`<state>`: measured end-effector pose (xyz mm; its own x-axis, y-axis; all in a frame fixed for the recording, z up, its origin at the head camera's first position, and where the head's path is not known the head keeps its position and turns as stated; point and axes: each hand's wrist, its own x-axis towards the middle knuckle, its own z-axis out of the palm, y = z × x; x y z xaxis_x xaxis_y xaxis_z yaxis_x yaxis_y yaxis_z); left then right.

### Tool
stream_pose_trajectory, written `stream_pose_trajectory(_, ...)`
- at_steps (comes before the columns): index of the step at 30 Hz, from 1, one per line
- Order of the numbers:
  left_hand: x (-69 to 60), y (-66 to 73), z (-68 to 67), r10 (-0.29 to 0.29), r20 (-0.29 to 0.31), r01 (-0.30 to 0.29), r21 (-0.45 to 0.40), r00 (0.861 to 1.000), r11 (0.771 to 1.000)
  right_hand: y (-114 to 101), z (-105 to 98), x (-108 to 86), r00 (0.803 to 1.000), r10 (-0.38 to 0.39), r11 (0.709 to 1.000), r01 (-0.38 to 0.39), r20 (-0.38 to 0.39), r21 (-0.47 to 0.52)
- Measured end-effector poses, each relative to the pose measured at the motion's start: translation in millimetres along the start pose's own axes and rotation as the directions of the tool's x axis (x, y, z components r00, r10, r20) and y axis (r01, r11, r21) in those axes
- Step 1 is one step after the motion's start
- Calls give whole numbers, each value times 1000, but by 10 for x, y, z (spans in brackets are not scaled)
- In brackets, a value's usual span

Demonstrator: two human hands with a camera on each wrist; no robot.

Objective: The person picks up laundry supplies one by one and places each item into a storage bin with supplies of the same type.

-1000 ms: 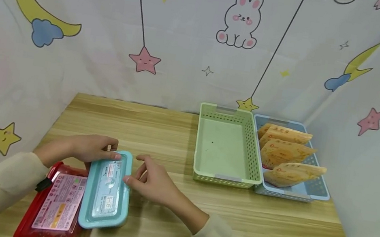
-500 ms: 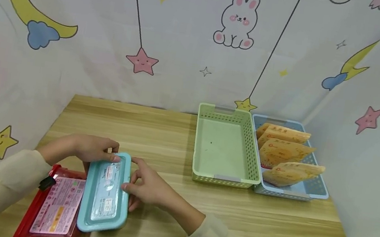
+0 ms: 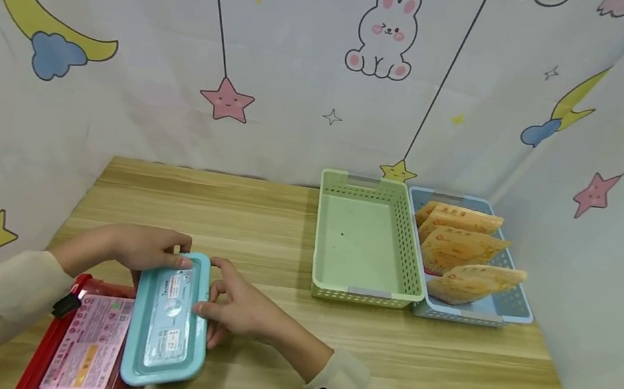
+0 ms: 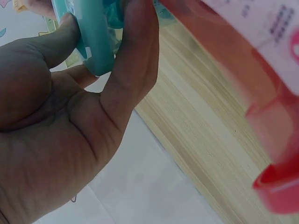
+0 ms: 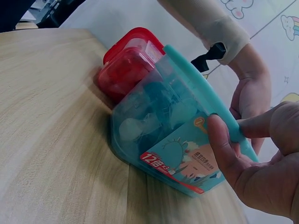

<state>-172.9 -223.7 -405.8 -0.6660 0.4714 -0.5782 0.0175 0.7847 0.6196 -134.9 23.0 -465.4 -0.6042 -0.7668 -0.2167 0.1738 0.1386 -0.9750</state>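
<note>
A clear plastic box with a turquoise lid (image 3: 168, 324) stands at the left of the table, a label on its top and a printed sticker on its side (image 5: 187, 156). My left hand (image 3: 149, 247) grips its far left corner, thumb (image 4: 67, 37) on the lid and fingers curled round the side. On the right edge, toward the far end, my right hand (image 3: 237, 304) pinches the lid's rim, thumb on top and a finger below it. Pale and blue pieces inside the box (image 5: 154, 116) are too blurred to name. Immediately left stands a red-lidded clear box (image 3: 90, 343), below my left forearm.
A green basket (image 3: 317, 242) stands at the table's back right. Beside it is a blue basket (image 3: 485, 311) holding several yellow-brown packets (image 3: 463, 251) on edge. Printed cloth (image 3: 289, 144) hangs behind and along both sides of the wooden table (image 3: 382, 373).
My right hand's fingers have moved from beside the turquoise-lidded box onto its right side and rim. The left hand keeps its grip. The head view has shifted slightly.
</note>
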Motion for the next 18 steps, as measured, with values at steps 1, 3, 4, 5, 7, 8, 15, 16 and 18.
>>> stream_pose_trajectory(1,4,0,-6,1,2,-1,3,1000,1000,1,-2,-1,1000,-4,1000,4,0,0)
stream_pose_trajectory(3,8,-3,-17,-1,6,1,9,1000,1000,8,-1,-1,1000,-11,1000,11,3,1)
stream_pose_trajectory(4,4,-6,-16,-6,9,6,9,1000,1000,13,4,0,1000,-14,1000,13,8,3)
stream_pose_trajectory(5,-1,-11,-15,-10,11,10,10,1000,1000,20,10,1,1000,-16,1000,16,13,5)
stream_pose_trajectory(7,-9,-23,-9,-12,14,12,13,1000,1000,32,18,3,1000,-20,1000,20,22,5)
stream_pose_trajectory(8,-11,-27,-5,-11,14,11,13,1000,1000,37,21,4,999,-22,1000,22,25,1)
stream_pose_trajectory(15,5,-28,-7,9,10,-9,22,1000,1000,39,3,8,1000,-17,1000,17,22,-17)
stream_pose_trajectory(16,10,-24,-16,14,10,-14,29,1000,999,36,-3,9,1000,-16,1000,16,19,-17)
stream_pose_trajectory(18,23,-15,-33,20,9,-20,41,1000,999,33,-16,11,1000,-15,1000,15,9,-13)
